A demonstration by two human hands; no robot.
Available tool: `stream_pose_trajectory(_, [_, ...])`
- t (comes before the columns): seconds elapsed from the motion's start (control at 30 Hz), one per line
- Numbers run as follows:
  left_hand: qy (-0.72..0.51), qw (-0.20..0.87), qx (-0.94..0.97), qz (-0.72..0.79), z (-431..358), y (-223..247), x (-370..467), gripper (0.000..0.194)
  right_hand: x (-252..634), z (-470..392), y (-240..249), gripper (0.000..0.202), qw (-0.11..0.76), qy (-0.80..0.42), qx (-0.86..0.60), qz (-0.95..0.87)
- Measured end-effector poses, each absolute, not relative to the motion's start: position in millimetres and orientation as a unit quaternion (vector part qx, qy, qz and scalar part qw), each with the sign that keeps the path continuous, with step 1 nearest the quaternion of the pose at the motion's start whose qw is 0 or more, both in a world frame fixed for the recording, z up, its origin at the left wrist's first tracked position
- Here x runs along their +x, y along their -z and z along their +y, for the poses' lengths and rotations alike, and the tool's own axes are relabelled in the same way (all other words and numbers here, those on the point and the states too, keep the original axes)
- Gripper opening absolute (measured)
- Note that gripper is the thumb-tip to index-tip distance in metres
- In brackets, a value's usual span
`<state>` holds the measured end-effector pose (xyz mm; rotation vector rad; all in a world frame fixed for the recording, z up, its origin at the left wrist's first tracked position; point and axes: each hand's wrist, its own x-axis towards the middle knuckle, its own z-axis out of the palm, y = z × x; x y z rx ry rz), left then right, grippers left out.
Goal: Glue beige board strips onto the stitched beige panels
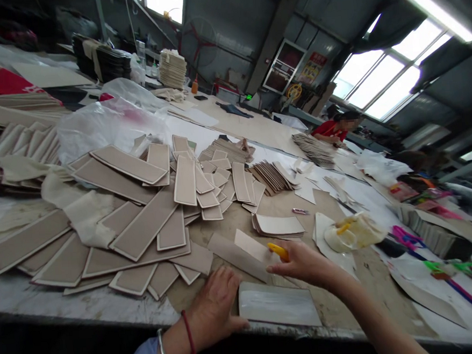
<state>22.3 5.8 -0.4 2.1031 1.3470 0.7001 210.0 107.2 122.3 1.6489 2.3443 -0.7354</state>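
Note:
My right hand (300,261) is closed round a yellow-handled brush (279,251), its working end hard to make out. Under it lies a pale strip (251,246), overlapping a grey-beige strip (235,257). At the table's front edge rests a rectangular panel (277,305) with a shiny, wet-looking face. My left hand (218,305) lies palm down just left of that panel, fingers stretched and thumb apart, with nothing visibly held. To the right stands a glue-smeared tub (355,232) with a yellow handle in it.
Many beige panels with pale borders (143,232) are heaped on the left. A small stack of pale pieces (278,225) sits ahead, near a small pinkish tool (300,211). Plastic film (111,121) lies behind the heap. A person in red (332,130) is farther back.

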Motion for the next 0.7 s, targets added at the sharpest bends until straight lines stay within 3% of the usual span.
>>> stream_pose_trajectory(0.3, [-0.257, 0.267, 0.795, 0.480, 9.6, 0.0, 22.0, 0.063, 267.8, 34.8, -87.3, 0.036, 0.175, 0.203, 0.570, 0.777])
stream_pose_trajectory(0.7, [-0.237, 0.251, 0.813, 0.469, 12.1, -1.2, 21.4, 0.066, 249.0, 34.9, -82.1, 0.031, 0.232, 0.162, 0.530, 0.799])
